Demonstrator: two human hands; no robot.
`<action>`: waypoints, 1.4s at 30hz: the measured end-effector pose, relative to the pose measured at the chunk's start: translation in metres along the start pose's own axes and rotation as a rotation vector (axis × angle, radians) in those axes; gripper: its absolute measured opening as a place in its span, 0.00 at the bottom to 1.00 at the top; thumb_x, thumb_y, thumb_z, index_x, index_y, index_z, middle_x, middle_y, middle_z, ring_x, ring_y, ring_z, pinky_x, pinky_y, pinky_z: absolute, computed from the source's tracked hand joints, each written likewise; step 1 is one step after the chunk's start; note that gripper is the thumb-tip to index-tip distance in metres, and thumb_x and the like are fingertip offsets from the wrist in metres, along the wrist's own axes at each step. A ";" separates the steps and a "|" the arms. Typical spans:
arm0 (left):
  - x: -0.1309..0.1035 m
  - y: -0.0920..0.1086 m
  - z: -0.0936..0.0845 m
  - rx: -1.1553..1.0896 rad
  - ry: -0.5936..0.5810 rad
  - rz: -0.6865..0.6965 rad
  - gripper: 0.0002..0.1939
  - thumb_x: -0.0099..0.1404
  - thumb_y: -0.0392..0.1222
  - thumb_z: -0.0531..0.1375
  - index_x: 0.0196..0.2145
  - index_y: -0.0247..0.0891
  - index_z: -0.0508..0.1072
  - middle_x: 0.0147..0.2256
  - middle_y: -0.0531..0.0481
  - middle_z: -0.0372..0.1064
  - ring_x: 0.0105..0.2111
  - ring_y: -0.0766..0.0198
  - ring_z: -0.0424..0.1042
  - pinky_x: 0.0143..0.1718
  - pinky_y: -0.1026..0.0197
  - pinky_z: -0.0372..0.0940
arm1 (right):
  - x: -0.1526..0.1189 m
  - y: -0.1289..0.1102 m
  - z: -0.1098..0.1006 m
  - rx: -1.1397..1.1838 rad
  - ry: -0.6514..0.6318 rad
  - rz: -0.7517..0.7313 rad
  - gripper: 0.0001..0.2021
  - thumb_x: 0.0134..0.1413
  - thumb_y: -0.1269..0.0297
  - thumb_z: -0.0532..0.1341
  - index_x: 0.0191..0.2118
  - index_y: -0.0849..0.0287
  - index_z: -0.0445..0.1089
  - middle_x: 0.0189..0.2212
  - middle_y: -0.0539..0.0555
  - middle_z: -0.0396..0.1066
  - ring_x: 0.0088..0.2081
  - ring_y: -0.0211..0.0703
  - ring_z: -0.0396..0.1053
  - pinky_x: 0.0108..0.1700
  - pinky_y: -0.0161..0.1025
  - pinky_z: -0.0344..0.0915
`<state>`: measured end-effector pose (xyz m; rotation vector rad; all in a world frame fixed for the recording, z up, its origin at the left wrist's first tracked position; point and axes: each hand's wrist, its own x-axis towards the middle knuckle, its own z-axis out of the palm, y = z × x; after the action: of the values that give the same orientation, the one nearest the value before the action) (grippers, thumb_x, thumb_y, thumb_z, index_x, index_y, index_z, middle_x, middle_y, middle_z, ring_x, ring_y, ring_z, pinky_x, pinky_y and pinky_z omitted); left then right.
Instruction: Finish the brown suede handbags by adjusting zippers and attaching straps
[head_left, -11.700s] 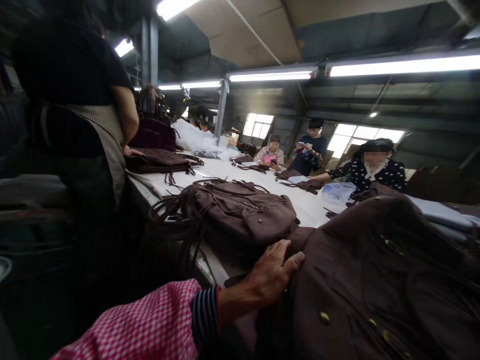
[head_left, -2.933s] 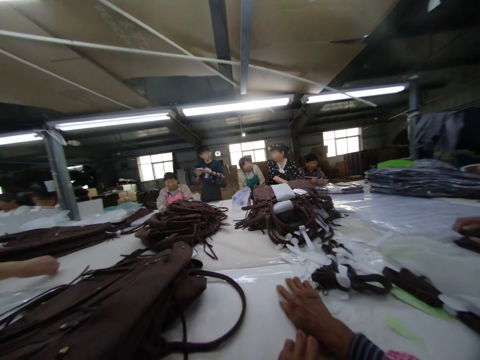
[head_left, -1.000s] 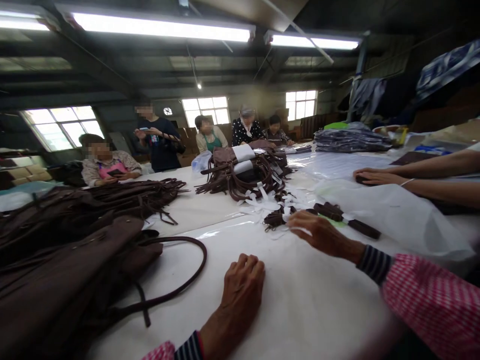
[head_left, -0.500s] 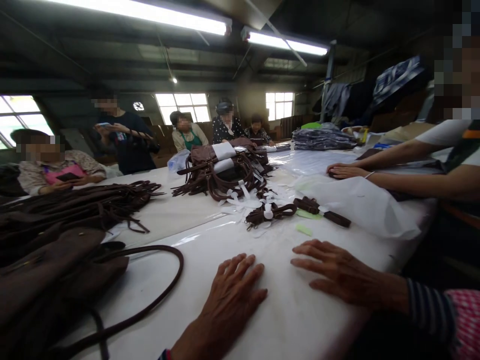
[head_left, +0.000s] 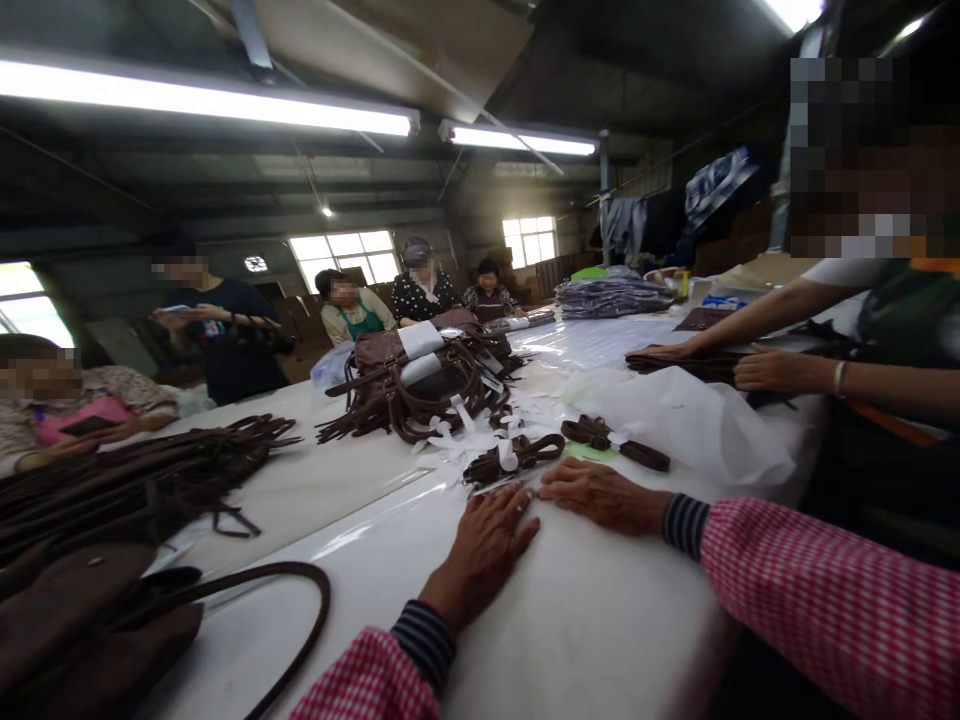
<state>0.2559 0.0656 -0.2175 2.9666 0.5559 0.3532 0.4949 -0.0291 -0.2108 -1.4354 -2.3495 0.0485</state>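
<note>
My left hand (head_left: 487, 540) lies on the white-covered table (head_left: 600, 610), fingers stretched out toward a tied bundle of dark brown straps (head_left: 491, 463). The fingertips come right up to the near side of that bundle; whether they touch it I cannot tell. Close beside it, my right hand (head_left: 604, 497) rests with its fingers extended leftward, its fingertips almost meeting the left ones. Neither hand holds anything visible. Just beyond the right hand is a second strap bundle (head_left: 615, 443) with a white band. White paper strips (head_left: 461, 430) are scattered behind the first bundle.
Brown handbags (head_left: 427, 375) are piled mid-table, more brown pieces (head_left: 150, 470) at left. A handbag (head_left: 82, 610) with a looped handle lies near left. A white plastic sheet (head_left: 675, 400) spreads at right, by a co-worker's hands (head_left: 784, 370) on brown material. Other people surround the table.
Both my hands have moved forward across the table to the strap bundle and closer together. The view has shifted. The co-worker's hands at right have moved apart over brown material.
</note>
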 end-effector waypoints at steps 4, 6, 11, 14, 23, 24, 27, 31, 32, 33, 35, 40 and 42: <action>-0.004 0.011 -0.006 0.031 0.079 -0.005 0.14 0.77 0.45 0.49 0.53 0.42 0.70 0.53 0.47 0.70 0.52 0.57 0.68 0.54 0.51 0.63 | -0.008 0.002 -0.013 0.141 0.113 0.076 0.14 0.68 0.57 0.57 0.49 0.55 0.76 0.50 0.56 0.75 0.52 0.48 0.68 0.57 0.48 0.64; -0.018 0.019 -0.009 0.071 0.079 -0.048 0.12 0.77 0.44 0.50 0.45 0.42 0.72 0.44 0.48 0.72 0.45 0.57 0.69 0.47 0.53 0.65 | -0.018 0.005 -0.026 0.194 0.222 0.158 0.14 0.66 0.55 0.58 0.46 0.55 0.78 0.48 0.57 0.76 0.52 0.50 0.68 0.57 0.50 0.64; -0.075 0.037 -0.011 0.185 0.163 -0.021 0.15 0.75 0.44 0.52 0.57 0.44 0.66 0.51 0.45 0.69 0.53 0.51 0.66 0.52 0.47 0.66 | -0.047 0.025 -0.059 0.226 0.338 0.481 0.17 0.62 0.52 0.57 0.39 0.58 0.78 0.41 0.57 0.78 0.44 0.50 0.73 0.50 0.44 0.67; -0.108 0.047 -0.011 0.192 0.258 0.071 0.21 0.73 0.47 0.55 0.62 0.44 0.61 0.59 0.43 0.64 0.61 0.47 0.59 0.54 0.48 0.66 | -0.056 0.029 -0.065 0.149 0.259 0.539 0.15 0.61 0.54 0.56 0.38 0.57 0.77 0.38 0.54 0.78 0.40 0.48 0.73 0.44 0.41 0.67; -0.121 0.063 -0.019 -0.017 0.182 0.202 0.03 0.71 0.41 0.55 0.39 0.41 0.68 0.39 0.48 0.70 0.40 0.60 0.70 0.40 0.58 0.65 | -0.031 0.029 -0.027 -0.225 0.047 0.539 0.15 0.63 0.55 0.53 0.43 0.57 0.73 0.42 0.57 0.76 0.44 0.50 0.72 0.48 0.44 0.65; -0.120 0.063 -0.018 -0.022 0.180 0.205 0.03 0.71 0.41 0.56 0.39 0.41 0.68 0.38 0.49 0.70 0.40 0.60 0.70 0.40 0.58 0.64 | -0.025 0.031 -0.022 -0.240 0.040 0.548 0.15 0.62 0.54 0.54 0.42 0.58 0.73 0.41 0.58 0.76 0.44 0.51 0.72 0.48 0.45 0.65; -0.118 0.059 -0.014 -0.037 0.171 0.199 0.02 0.70 0.40 0.56 0.38 0.41 0.67 0.39 0.49 0.70 0.39 0.60 0.69 0.39 0.57 0.63 | -0.011 0.036 -0.012 -0.275 0.015 0.565 0.11 0.60 0.59 0.56 0.37 0.59 0.73 0.38 0.59 0.75 0.44 0.53 0.73 0.47 0.46 0.65; -0.118 0.056 -0.010 -0.059 0.170 0.193 0.01 0.70 0.39 0.56 0.38 0.42 0.67 0.39 0.50 0.71 0.39 0.60 0.68 0.38 0.56 0.60 | -0.006 0.038 -0.016 -0.275 0.011 0.593 0.12 0.60 0.66 0.53 0.31 0.58 0.73 0.34 0.57 0.75 0.41 0.50 0.73 0.46 0.43 0.64; -0.118 0.056 -0.010 -0.066 0.172 0.194 0.01 0.70 0.39 0.56 0.39 0.42 0.67 0.39 0.50 0.71 0.40 0.59 0.68 0.38 0.56 0.60 | -0.008 0.038 -0.019 -0.265 0.019 0.605 0.13 0.61 0.65 0.52 0.31 0.58 0.73 0.34 0.57 0.76 0.40 0.50 0.73 0.45 0.42 0.64; -0.118 0.056 -0.010 -0.071 0.176 0.195 0.01 0.70 0.39 0.55 0.39 0.42 0.67 0.39 0.51 0.71 0.39 0.59 0.67 0.38 0.56 0.59 | -0.010 0.039 -0.022 -0.250 0.031 0.617 0.14 0.61 0.64 0.52 0.32 0.57 0.73 0.35 0.57 0.76 0.41 0.50 0.74 0.45 0.42 0.64; -0.117 0.056 -0.010 -0.078 0.180 0.192 0.01 0.70 0.39 0.55 0.38 0.42 0.66 0.39 0.51 0.70 0.39 0.59 0.67 0.38 0.56 0.59 | -0.016 0.040 -0.027 -0.202 0.051 0.636 0.14 0.61 0.62 0.52 0.34 0.57 0.75 0.38 0.56 0.77 0.40 0.48 0.74 0.43 0.40 0.64; -0.119 0.059 -0.015 -0.082 0.128 0.160 0.02 0.71 0.40 0.55 0.39 0.41 0.67 0.41 0.50 0.70 0.41 0.59 0.66 0.39 0.56 0.59 | -0.025 0.041 -0.034 -0.054 0.055 0.646 0.13 0.57 0.60 0.54 0.32 0.58 0.74 0.29 0.51 0.76 0.29 0.42 0.73 0.36 0.36 0.65; -0.120 0.059 -0.018 -0.091 0.116 0.155 0.03 0.71 0.40 0.55 0.39 0.41 0.66 0.40 0.51 0.70 0.41 0.60 0.66 0.40 0.55 0.59 | -0.026 0.039 -0.036 -0.037 0.070 0.657 0.13 0.56 0.60 0.53 0.31 0.58 0.74 0.28 0.52 0.76 0.29 0.42 0.73 0.35 0.36 0.65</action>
<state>0.1629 -0.0325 -0.2164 2.9219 0.3122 0.5524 0.5508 -0.0388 -0.1938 -2.1226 -1.7385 0.1286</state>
